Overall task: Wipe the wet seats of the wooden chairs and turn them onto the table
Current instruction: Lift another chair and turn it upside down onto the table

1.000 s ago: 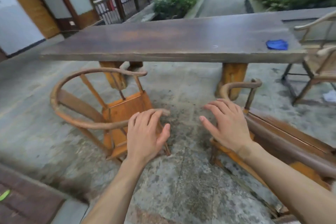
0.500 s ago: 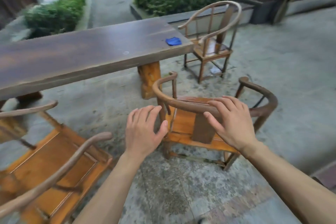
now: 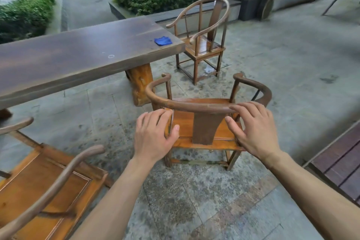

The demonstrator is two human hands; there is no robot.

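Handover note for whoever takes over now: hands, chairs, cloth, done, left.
Left hand: open, empty, by the near chair back.
Right hand: open, fingers at that chair's top rail.
Blue cloth lies on the table, near its end.
Second chair stands at the table end, third chair lower left.
Done: no chair on the table.
Left: wipe seats, turn all three up.

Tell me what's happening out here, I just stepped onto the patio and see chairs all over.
A person stands behind the middle wooden chair, both hands out over its curved back rail. The right hand has its fingers on the rail; the left hand is spread open beside it, gripping nothing. The blue cloth lies on the long table. All three chairs stand on the paving, none on the table yet.
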